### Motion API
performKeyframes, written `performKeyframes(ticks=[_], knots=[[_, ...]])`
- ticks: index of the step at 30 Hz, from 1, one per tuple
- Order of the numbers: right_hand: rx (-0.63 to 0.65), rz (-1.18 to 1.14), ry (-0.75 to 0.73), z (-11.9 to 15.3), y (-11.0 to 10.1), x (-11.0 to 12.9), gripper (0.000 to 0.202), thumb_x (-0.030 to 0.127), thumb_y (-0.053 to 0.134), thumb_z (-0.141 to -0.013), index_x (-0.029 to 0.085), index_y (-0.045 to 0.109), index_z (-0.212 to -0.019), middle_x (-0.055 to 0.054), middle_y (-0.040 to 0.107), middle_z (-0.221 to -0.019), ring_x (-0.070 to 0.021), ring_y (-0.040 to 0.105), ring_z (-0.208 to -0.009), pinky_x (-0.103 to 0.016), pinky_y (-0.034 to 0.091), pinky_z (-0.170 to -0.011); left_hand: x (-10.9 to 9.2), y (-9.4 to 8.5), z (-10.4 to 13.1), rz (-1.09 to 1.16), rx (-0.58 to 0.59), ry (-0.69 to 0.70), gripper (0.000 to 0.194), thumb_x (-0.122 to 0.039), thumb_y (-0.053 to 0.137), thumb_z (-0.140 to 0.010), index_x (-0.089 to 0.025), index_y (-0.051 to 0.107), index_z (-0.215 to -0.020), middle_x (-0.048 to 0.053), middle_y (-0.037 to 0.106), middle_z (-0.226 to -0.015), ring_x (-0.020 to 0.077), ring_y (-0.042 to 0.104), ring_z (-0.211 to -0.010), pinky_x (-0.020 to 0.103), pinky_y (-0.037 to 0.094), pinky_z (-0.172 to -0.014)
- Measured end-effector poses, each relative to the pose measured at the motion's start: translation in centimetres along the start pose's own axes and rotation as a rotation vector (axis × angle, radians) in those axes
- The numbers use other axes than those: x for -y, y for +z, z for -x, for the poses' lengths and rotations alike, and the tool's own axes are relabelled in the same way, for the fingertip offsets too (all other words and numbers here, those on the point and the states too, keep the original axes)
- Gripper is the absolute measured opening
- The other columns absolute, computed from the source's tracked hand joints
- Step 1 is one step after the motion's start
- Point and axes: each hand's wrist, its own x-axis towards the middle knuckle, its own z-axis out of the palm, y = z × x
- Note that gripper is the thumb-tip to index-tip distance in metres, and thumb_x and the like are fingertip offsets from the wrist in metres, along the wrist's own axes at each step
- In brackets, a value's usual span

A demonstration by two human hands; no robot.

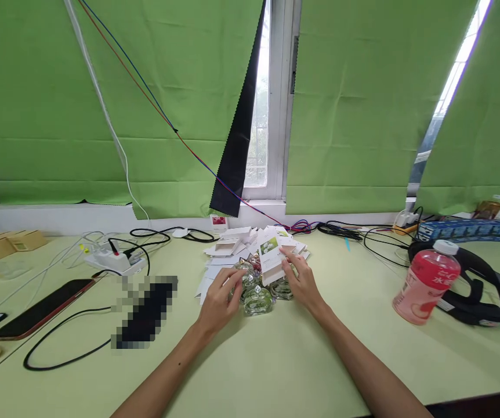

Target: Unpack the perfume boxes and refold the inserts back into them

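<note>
A small white carton (271, 268) with a green flower picture leans up from the pile, one end looking open. The fingers of my right hand (304, 281) pinch its right edge. My left hand (221, 299) is beside a cluster of small clear-glass bottles, its fingers bent but apart, with nothing visible between them. A greenish perfume bottle (257, 301) lies at the front of the cluster, between my hands. Behind the bottles spreads a heap of flattened and partly opened white cartons (228, 247).
To the right stand a pink drink bottle (426, 283), a black strapped headset (480, 290) and a blue long box (470, 230). On the left are a power strip (117, 260), a phone (45, 307), a blurred-out dark object (145, 313) and looping cables. Green blinds hang behind.
</note>
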Motion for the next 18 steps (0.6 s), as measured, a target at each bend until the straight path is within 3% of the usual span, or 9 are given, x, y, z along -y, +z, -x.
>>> performKeyframes(ticks=[6, 10, 14, 18], knots=[[-0.143, -0.051, 0.02, 0.3, -0.4, 1.2, 0.043, 0.041, 0.043, -0.099, 0.02, 0.061, -0.131, -0.01, 0.064, -0.104, -0.0207, 0.06, -0.091, -0.033, 0.05, -0.08, -0.7, -0.2, -0.2, 0.02, -0.021, 0.002, 0.037, -0.007, 0.051, -0.091, -0.022, 0.06, -0.123, 0.006, 0.064, -0.098, 0.0161, 0.061, -0.089, 0.029, 0.052, -0.077], [-0.208, -0.08, -0.022, 0.7, -0.4, 2.3, 0.043, 0.04, 0.04, -0.1, 0.021, 0.057, -0.134, -0.011, 0.062, -0.113, -0.0217, 0.06, -0.099, -0.034, 0.051, -0.081, -1.2, -0.1, 0.1, 0.07, -0.014, -0.044, 0.04, -0.011, 0.053, -0.092, -0.023, 0.055, -0.131, 0.006, 0.064, -0.099, 0.0164, 0.061, -0.087, 0.03, 0.052, -0.076], [-0.21, -0.107, -0.136, 1.5, 0.1, 3.6, 0.042, 0.037, 0.036, -0.101, 0.022, 0.055, -0.135, -0.012, 0.061, -0.122, -0.0243, 0.057, -0.114, -0.039, 0.049, -0.093, -1.5, 0.0, 0.6, 0.139, 0.043, -0.085, 0.046, -0.017, 0.049, -0.096, -0.025, 0.047, -0.14, 0.006, 0.065, -0.095, 0.0136, 0.057, -0.074, 0.026, 0.051, -0.066], [-0.152, -0.139, -0.195, 2.3, 0.6, 4.6, 0.046, 0.039, 0.033, -0.101, 0.021, 0.051, -0.14, -0.012, 0.063, -0.123, -0.0256, 0.058, -0.116, -0.04, 0.05, -0.095, -1.8, 0.0, 1.0, 0.175, 0.058, -0.112, 0.048, -0.024, 0.044, -0.098, -0.025, 0.041, -0.146, 0.004, 0.065, -0.09, 0.0105, 0.051, -0.061, 0.022, 0.047, -0.055]])
